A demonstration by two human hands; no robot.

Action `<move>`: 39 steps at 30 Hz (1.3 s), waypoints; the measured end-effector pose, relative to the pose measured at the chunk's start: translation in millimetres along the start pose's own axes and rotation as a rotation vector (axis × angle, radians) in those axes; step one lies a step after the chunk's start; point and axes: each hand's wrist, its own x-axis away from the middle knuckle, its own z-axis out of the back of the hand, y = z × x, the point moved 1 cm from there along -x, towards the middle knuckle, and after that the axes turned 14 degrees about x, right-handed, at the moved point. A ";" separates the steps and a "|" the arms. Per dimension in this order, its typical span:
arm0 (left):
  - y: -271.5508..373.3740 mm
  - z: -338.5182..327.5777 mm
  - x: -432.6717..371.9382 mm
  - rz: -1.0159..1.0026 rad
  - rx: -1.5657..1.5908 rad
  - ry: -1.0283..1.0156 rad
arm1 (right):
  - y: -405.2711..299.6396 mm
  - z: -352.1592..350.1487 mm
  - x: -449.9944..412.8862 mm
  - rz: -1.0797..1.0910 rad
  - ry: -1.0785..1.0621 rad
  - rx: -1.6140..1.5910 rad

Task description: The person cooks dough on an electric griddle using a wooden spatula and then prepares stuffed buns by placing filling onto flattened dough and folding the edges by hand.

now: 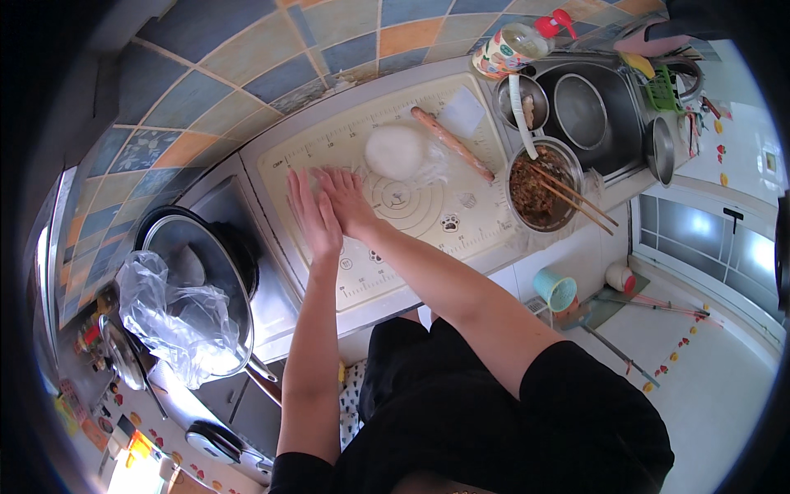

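Observation:
My left hand (315, 213) and my right hand (347, 200) meet side by side over the left part of a cream silicone baking mat (419, 247). Both have straight fingers pointing away from me, and no held object shows. The left hand is tilted on its edge, against the right one. Whether something lies beneath the palms is hidden. Right of my fingertips rests a smooth white mound of dough (395, 152), with loose flour (437, 163) beside it. A wooden rolling pin (453, 143) lies slantwise farther right, near a thin white sheet (463, 112).
Right of the mat stands a metal bowl of minced filling (536, 191) with wooden chopsticks (574, 200). Behind it are a smaller metal bowl (503, 102), an oil bottle (509, 52) and a sink (623, 123). At left, a clear plastic bag (176, 321) covers part of a wok (231, 259).

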 end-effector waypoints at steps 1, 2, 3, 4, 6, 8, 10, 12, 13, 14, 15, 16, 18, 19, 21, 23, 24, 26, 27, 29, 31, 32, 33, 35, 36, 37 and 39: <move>-2.2 -0.7 -4.5 0.004 0.000 -0.001 | -1.2 5.8 -0.3 0.038 0.021 -0.055; -3.5 -2.4 -8.7 -0.002 -0.170 -0.047 | 2.7 15.7 4.8 0.036 0.019 -0.054; -5.4 -4.6 -12.8 -0.009 -0.339 -0.089 | 9.4 34.2 14.0 0.007 -0.012 -0.135; -7.2 -7.1 -15.7 -0.010 -0.340 -0.087 | 15.8 51.7 24.3 -0.021 -0.041 -0.219; -9.6 -20.5 -19.6 -0.121 -0.584 -0.162 | 36.3 75.7 47.9 -0.091 -0.051 -0.211; -17.7 -25.7 -18.9 -0.147 -0.629 -0.171 | 52.0 88.2 73.7 -0.231 -0.039 -0.169; -22.7 -30.9 -14.7 -0.177 -0.666 -0.186 | 65.6 97.3 93.5 -0.270 -0.030 -0.156; -24.7 -29.3 -6.7 -0.148 -0.730 -0.211 | 70.0 101.0 105.3 -0.331 -0.036 -0.161; -26.3 -28.1 -6.2 -0.149 -0.733 -0.214 | 70.8 102.1 107.2 -0.334 -0.037 -0.164; -27.7 -26.1 -5.9 -0.170 -0.717 -0.203 | 71.3 102.8 109.1 -0.345 -0.054 -0.174; -24.5 -26.8 -9.9 -0.197 -0.698 -0.190 | 73.1 104.6 107.5 -0.355 -0.065 -0.182; -20.2 -26.7 -10.2 -0.202 -0.700 -0.190 | 74.8 105.7 105.7 -0.355 -0.060 -0.184; -9.2 -22.7 -3.2 -0.132 -0.599 -0.105 | 78.8 108.0 103.8 -0.392 0.014 -0.241; -10.7 -20.6 1.0 -0.136 -0.597 -0.111 | 82.8 107.5 101.3 -0.399 0.017 -0.240; -21.6 -13.5 5.2 -0.200 -0.730 -0.354 | 93.7 103.2 90.0 -0.520 0.006 -0.335; -34.4 -3.7 -6.5 -0.182 -0.785 -0.301 | 97.6 101.3 77.0 -0.506 0.031 -0.316; -34.7 -3.6 -10.3 -0.157 -0.832 -0.262 | 101.2 101.6 72.2 -0.523 0.012 -0.347; -33.2 -5.0 -14.9 -0.154 -0.783 -0.173 | 105.0 103.8 66.7 -0.540 -0.005 -0.377; -29.5 -6.5 -19.4 -0.149 -0.734 -0.084 | 107.9 104.4 66.0 -0.556 -0.012 -0.370; -8.0 -26.8 -30.1 -0.126 -0.543 -0.166 | 114.6 107.6 66.3 -0.580 -0.013 -0.355; 12.2 -48.7 -39.7 -0.098 -0.359 -0.247 | 116.4 108.7 68.4 -0.658 -0.023 -0.437; 20.1 -62.3 -46.3 -0.048 -0.253 -0.303 | 116.8 109.3 70.3 -0.664 -0.020 -0.434; 22.4 -70.6 -54.0 0.004 -0.153 -0.352 | 114.5 108.9 71.5 -0.678 -0.023 -0.473; 3.1 -78.3 -71.3 0.136 -0.104 -0.371 | 108.5 106.9 74.1 -0.684 -0.031 -0.516; -7.7 -83.4 -76.6 0.272 -0.046 -0.399 | 108.4 104.0 79.3 -0.692 -0.048 -0.556; -6.5 -88.4 -83.1 0.274 -0.042 -0.408 | 109.8 103.9 85.3 -0.705 -0.062 -0.595; -6.2 -94.1 -94.5 0.318 -0.116 -0.503 | 112.7 104.7 96.9 -0.755 -0.093 -0.610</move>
